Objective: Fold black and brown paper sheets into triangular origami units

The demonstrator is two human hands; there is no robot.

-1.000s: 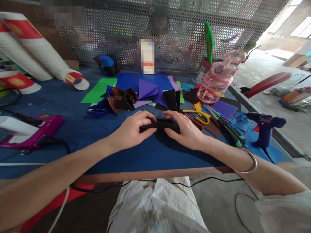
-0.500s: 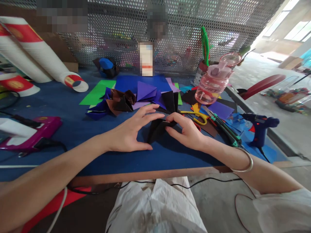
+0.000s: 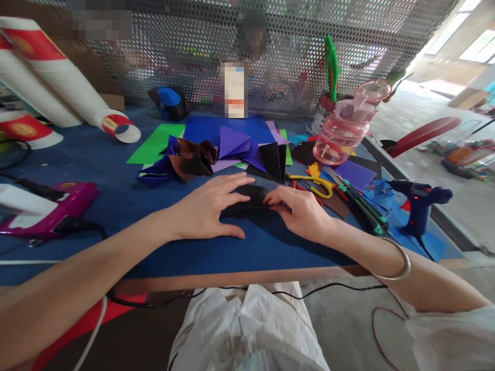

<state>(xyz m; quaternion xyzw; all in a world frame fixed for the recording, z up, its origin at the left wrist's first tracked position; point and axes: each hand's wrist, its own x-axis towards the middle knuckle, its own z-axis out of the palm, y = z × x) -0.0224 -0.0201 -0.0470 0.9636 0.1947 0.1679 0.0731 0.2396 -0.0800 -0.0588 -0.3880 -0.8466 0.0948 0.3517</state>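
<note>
A black sheet of folded paper (image 3: 253, 197) lies low over the blue tabletop between my hands. My right hand (image 3: 299, 208) pinches its right end between thumb and fingers. Spread wide, the fingers of my left hand (image 3: 204, 208) rest at the paper's left part, with the thumb apart on the table side; part of the paper is hidden under them. Just beyond sit folded paper pieces: brown and black ones (image 3: 193, 158), a purple one (image 3: 234, 143) and a standing black one (image 3: 274, 159).
Yellow-handled scissors (image 3: 319, 184), a green utility knife (image 3: 361, 203) and a blue glue gun (image 3: 419, 201) lie to the right, below a pink bottle (image 3: 342, 131). A magenta power strip (image 3: 58, 208) and paper-cup stacks (image 3: 73, 77) are at left. Perforated metal (image 3: 185, 56) stands behind.
The black paper has gone from standing up in a fold to lying flatter. My right hand has shifted slightly right and down with its end; my left hand stays spread.
</note>
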